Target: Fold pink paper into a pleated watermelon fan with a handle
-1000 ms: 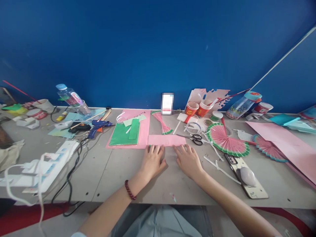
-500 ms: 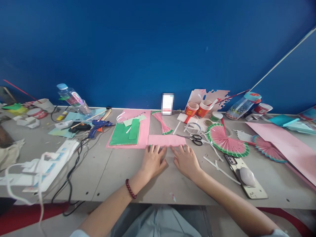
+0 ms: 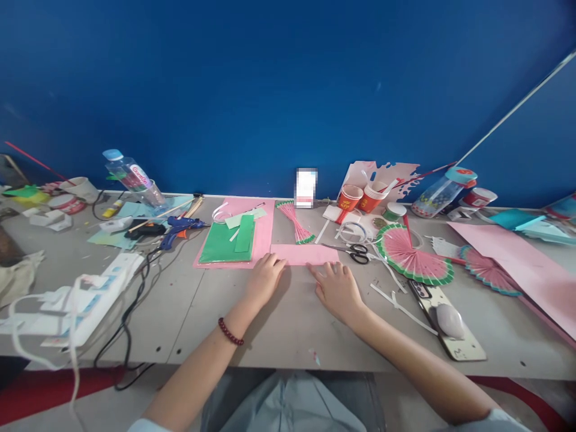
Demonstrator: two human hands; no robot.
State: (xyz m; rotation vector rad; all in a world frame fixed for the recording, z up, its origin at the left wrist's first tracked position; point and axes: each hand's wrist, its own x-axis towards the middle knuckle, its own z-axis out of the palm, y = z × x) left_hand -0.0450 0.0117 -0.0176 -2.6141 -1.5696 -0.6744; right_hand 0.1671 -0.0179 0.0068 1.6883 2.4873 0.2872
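A small folded pink paper strip (image 3: 305, 254) lies on the grey table (image 3: 279, 324) in front of me. My left hand (image 3: 263, 281) rests flat at the strip's left end, fingers stretched over its near corner. My right hand (image 3: 336, 288) lies flat with its fingertips pressing the strip's near edge toward the right. Neither hand holds anything. A larger pink sheet with green paper (image 3: 227, 243) on it sits just left of the strip.
Scissors (image 3: 357, 252) and watermelon-patterned paper fans (image 3: 411, 255) lie to the right, with a phone (image 3: 445, 321) nearer the front edge. Red paper cups (image 3: 360, 198) stand at the back. A blue glue gun (image 3: 182, 228), cables and a power strip (image 3: 85, 297) are on the left.
My left hand has slid left along the strip's near edge to its left end. My right hand has shifted slightly left. The strip itself has not moved.
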